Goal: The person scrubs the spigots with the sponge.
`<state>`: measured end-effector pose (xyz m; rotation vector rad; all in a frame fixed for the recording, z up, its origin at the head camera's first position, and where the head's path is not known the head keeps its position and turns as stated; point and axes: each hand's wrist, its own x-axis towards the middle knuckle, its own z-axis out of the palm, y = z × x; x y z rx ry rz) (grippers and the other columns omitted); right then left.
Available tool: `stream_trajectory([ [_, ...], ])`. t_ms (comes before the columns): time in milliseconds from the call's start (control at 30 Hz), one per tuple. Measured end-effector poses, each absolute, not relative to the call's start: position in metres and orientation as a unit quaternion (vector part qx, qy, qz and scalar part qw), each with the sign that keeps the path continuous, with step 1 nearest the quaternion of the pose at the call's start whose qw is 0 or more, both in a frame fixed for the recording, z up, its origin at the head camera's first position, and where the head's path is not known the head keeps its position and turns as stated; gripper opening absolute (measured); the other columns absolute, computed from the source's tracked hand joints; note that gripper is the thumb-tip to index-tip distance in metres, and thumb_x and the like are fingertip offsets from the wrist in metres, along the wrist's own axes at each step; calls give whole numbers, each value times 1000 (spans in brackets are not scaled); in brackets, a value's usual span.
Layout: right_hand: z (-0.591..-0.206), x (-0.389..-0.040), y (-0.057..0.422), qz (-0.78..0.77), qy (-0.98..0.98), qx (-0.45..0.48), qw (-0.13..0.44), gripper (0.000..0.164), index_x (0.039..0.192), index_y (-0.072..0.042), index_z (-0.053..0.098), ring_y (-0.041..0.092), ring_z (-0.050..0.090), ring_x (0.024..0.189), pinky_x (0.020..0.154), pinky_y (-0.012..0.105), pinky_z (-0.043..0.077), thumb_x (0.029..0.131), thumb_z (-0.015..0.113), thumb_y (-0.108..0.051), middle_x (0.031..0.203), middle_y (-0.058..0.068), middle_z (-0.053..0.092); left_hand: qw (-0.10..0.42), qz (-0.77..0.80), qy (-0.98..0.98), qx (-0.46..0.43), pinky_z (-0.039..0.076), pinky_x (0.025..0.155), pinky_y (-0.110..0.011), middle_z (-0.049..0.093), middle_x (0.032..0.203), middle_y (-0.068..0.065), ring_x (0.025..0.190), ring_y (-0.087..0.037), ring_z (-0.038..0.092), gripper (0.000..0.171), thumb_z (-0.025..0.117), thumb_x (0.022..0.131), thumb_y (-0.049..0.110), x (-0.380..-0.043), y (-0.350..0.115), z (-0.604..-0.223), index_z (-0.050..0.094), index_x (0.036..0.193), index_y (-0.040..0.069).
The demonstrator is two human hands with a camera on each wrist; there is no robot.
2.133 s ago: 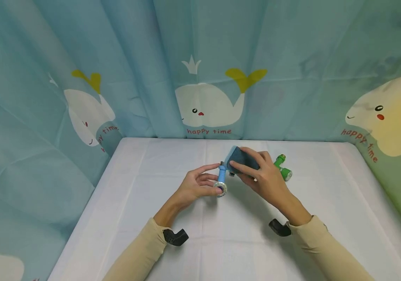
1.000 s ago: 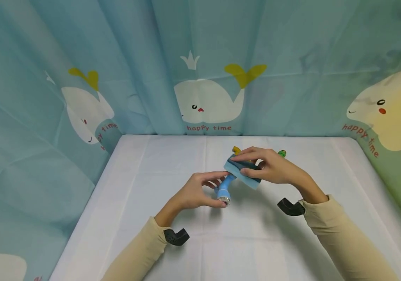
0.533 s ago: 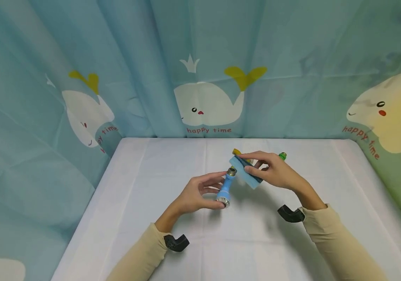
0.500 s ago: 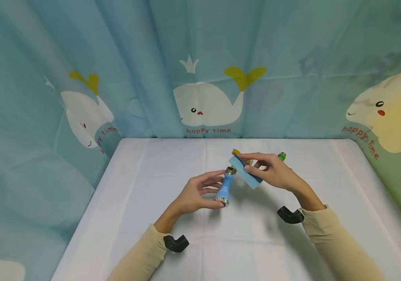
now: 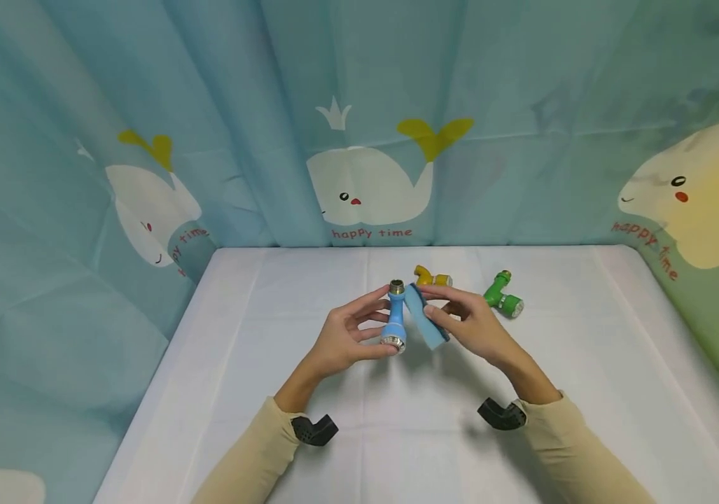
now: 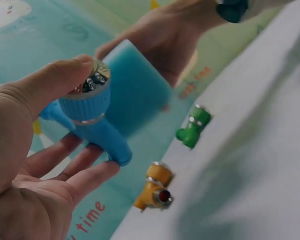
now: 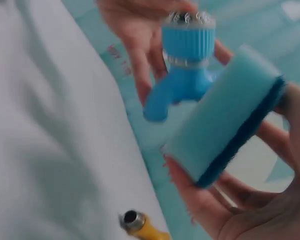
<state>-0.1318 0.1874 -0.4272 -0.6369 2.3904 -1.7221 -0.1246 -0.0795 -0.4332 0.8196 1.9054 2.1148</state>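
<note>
My left hand holds a light blue faucet above the table, thumb on its silver-trimmed knob and fingertips along the far side. In the left wrist view the blue faucet shows its ribbed knob and bent spout. My right hand pinches a sponge, light blue with a dark blue scouring layer, close beside the faucet's right side. The right wrist view has the sponge's soft face turned towards the blue faucet; whether they touch I cannot tell.
A yellow faucet lies on the white-covered table behind the hands. A green faucet lies farther right. A blue curtain with whale prints stands along the table's back and sides.
The sponge has turned more upright and come away from the green and yellow faucets, which now show fully. The blue faucet has been tilted and turned; its threaded end points up now.
</note>
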Motion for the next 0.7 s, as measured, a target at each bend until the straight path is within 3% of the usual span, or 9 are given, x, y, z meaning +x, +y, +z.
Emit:
stream_trajectory([
  [167, -423, -131, 184, -527, 811, -237, 89, 41, 140, -16, 65, 22, 67, 88, 64, 31, 56, 100, 70, -20, 135, 11, 64, 68, 727, 626, 273, 58, 94, -40, 55, 143, -26, 117, -29, 61, 87, 89, 79, 2, -127, -82, -434, 46, 154, 6],
  [433, -417, -133, 181, -557, 797, -208, 101, 42, 143, -20, 63, 28, 63, 89, 66, 31, 53, 102, 67, -25, 136, 7, 64, 99, 731, 615, 281, 58, 94, -40, 55, 140, -25, 114, -27, 62, 91, 90, 78, 7, -126, -80, -437, 43, 156, 8],
  [700, -417, -132, 179, -536, 805, -231, 106, 41, 142, -20, 64, 26, 64, 87, 64, 30, 54, 101, 68, -23, 134, 6, 65, 110, 740, 605, 272, 59, 92, -44, 41, 145, -18, 109, -24, 61, 106, 93, 73, 3, -125, -79, -434, 36, 161, 20],
])
